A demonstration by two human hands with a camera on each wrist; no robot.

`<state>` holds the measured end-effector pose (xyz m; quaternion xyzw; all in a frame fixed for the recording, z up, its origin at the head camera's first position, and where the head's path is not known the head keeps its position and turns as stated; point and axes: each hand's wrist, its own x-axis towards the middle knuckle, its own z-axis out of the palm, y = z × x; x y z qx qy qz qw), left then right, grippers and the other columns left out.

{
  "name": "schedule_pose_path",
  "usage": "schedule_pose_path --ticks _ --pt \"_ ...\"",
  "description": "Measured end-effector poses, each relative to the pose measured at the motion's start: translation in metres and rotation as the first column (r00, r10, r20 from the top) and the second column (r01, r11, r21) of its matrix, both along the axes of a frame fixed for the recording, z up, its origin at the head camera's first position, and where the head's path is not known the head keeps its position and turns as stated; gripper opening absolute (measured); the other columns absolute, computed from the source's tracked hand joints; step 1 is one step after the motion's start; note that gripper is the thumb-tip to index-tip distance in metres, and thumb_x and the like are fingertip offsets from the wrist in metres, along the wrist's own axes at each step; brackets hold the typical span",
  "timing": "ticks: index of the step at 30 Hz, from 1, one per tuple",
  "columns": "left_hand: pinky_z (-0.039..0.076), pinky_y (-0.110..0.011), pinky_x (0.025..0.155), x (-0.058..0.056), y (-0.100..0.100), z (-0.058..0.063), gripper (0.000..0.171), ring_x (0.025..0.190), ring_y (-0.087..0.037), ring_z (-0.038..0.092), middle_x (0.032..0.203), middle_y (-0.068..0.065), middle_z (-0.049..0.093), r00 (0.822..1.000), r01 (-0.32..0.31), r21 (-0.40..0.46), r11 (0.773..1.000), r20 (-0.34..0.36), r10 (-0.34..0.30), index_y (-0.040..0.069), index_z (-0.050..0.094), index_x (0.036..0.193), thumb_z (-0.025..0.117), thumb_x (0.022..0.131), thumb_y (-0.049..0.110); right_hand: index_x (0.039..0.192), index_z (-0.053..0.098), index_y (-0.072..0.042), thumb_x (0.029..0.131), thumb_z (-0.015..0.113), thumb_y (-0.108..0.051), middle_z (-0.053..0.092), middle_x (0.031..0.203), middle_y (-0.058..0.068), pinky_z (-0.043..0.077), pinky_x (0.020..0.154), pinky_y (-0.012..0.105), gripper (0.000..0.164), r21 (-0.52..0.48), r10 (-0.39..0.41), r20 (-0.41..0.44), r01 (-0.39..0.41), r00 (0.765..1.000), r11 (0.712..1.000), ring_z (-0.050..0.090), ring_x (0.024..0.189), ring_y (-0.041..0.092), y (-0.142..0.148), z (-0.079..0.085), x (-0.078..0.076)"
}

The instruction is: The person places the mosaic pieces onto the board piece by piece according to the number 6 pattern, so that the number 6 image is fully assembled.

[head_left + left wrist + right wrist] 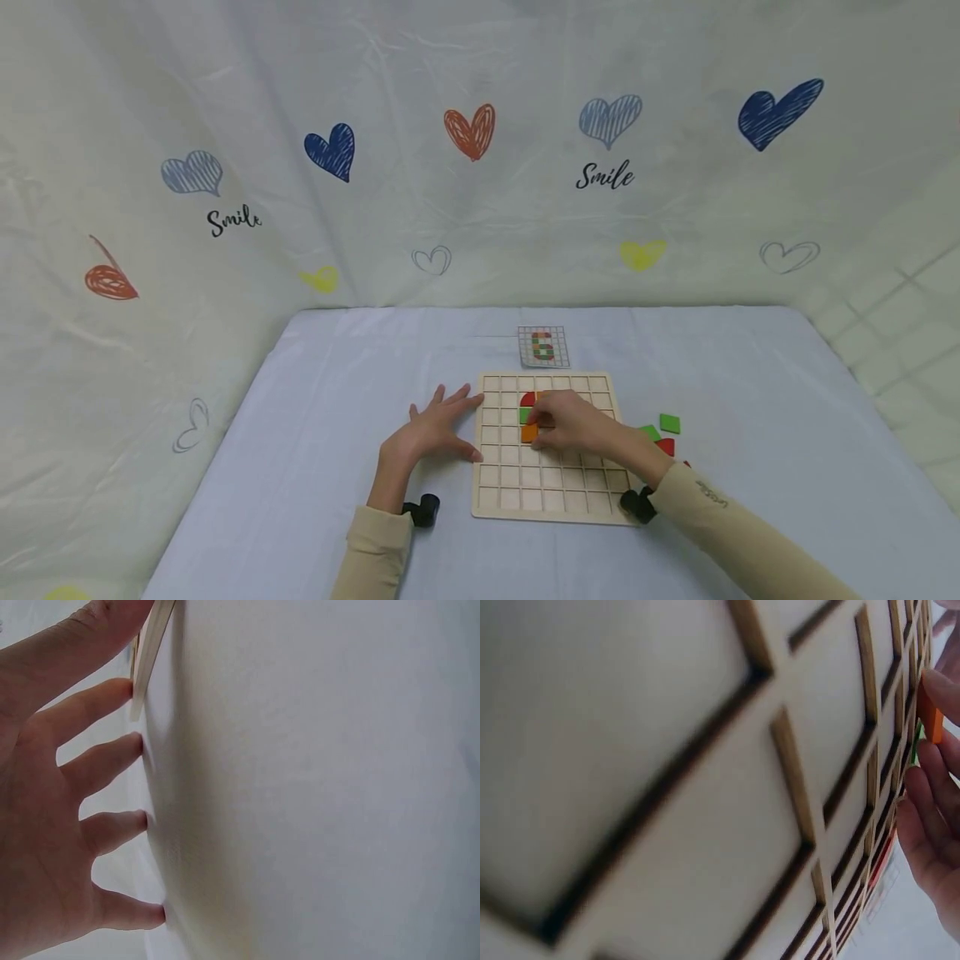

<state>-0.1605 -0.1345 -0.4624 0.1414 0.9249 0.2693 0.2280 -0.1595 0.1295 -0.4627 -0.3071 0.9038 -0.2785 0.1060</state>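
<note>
A wooden grid board lies on the white table. My left hand has its fingers spread at the board's left edge, with thumb and index fingertip touching that edge; the other fingertips rest on the cloth. My right hand is over the board and pinches an orange square tile between thumb and finger, at a cell below a green tile. Above the green one sits a red rounded tile. Part of another orange tile shows beside the red one; my right hand hides neighbouring cells.
Behind the board lies a pattern card with a coloured figure on a grid. Loose tiles lie right of the board, among them a green square and a red piece, partly behind the right forearm. A printed white curtain hangs behind the table.
</note>
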Motion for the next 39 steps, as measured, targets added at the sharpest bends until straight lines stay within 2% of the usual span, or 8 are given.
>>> schedule_pose_path --ticks 7,17,23,33,39 --pt "0.002 -0.082 0.115 0.000 0.001 0.000 0.093 0.160 -0.042 0.006 0.171 -0.004 0.027 1.000 0.009 -0.010 1.000 -0.007 -0.009 0.025 0.045 0.157 0.092 0.077 0.033 0.099 0.076 -0.005 0.082 0.085 -0.011 0.068 0.094 0.000 0.056 0.077 0.026 0.019 0.048 -0.010 -0.027 0.011 1.000 0.999 0.059 0.082 0.009 0.000 -0.001 0.002" --pt "0.002 -0.080 0.116 0.000 0.000 0.000 0.094 0.160 -0.040 0.003 0.172 -0.003 0.024 1.000 0.013 -0.038 0.999 0.004 -0.013 0.025 0.042 0.159 0.090 0.078 0.032 0.097 0.076 -0.004 0.084 0.082 -0.006 0.071 0.093 0.002 0.057 0.075 0.026 0.014 -0.003 0.006 -0.069 -0.006 0.998 1.000 0.066 0.085 0.014 0.011 0.003 0.007" --pt "0.002 -0.082 0.115 0.002 0.000 0.000 0.094 0.159 -0.042 0.006 0.170 -0.004 0.028 1.000 -0.004 -0.001 1.000 -0.007 0.004 0.024 0.046 0.157 0.092 0.075 0.031 0.097 0.077 -0.005 0.084 0.083 -0.007 0.070 0.091 0.000 0.057 0.074 0.024 0.014 0.005 -0.052 -0.067 0.053 0.996 0.999 0.065 0.083 0.012 0.024 0.006 0.010" --pt "0.002 -0.082 0.114 0.001 0.000 -0.002 0.094 0.160 -0.041 0.005 0.170 -0.004 0.027 1.000 -0.004 0.006 1.000 -0.006 0.004 0.024 0.046 0.157 0.092 0.075 0.032 0.099 0.077 -0.006 0.085 0.080 -0.005 0.071 0.093 -0.003 0.058 0.078 0.026 0.014 0.000 -0.162 0.000 0.162 0.987 0.987 0.065 0.086 0.011 0.054 0.011 0.016" --pt "0.002 -0.082 0.115 0.001 -0.001 -0.001 0.094 0.160 -0.041 0.005 0.171 -0.003 0.027 1.000 -0.003 0.008 1.000 -0.001 0.003 0.025 0.045 0.157 0.092 0.076 0.032 0.097 0.076 -0.007 0.085 0.080 -0.006 0.071 0.091 -0.004 0.057 0.075 0.026 0.013 0.010 -0.173 -0.029 0.173 0.985 0.985 0.065 0.084 0.010 0.075 0.009 0.019"
